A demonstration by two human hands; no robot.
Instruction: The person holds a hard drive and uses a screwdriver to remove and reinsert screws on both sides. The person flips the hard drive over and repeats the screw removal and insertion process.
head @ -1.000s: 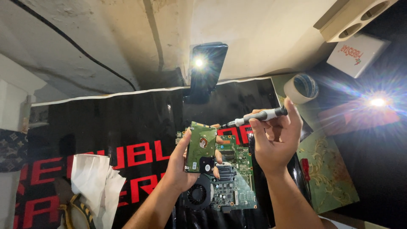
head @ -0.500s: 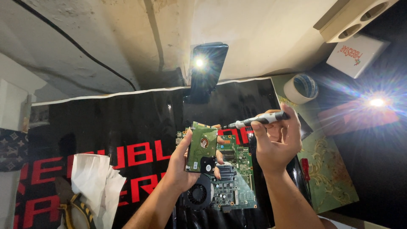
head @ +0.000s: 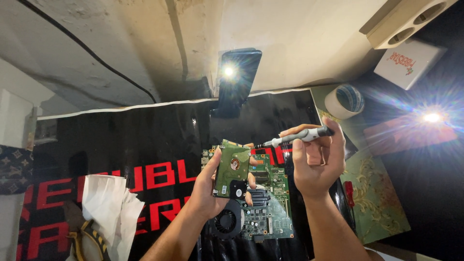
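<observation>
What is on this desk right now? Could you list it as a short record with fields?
Left hand: holds a small green rectangular drive board, tilted up
Right hand: holds a slim grey and black screwdriver, tip toward the drive
Beneath: large green circuit board with black round fan
Surface: black mat with red letters
Nearby: white tape roll, white crumpled paper

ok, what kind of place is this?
Probably a small electronics repair bench. The left hand holds a hard drive, the right hand a precision screwdriver, over a bare laptop motherboard on a black mat.
</observation>
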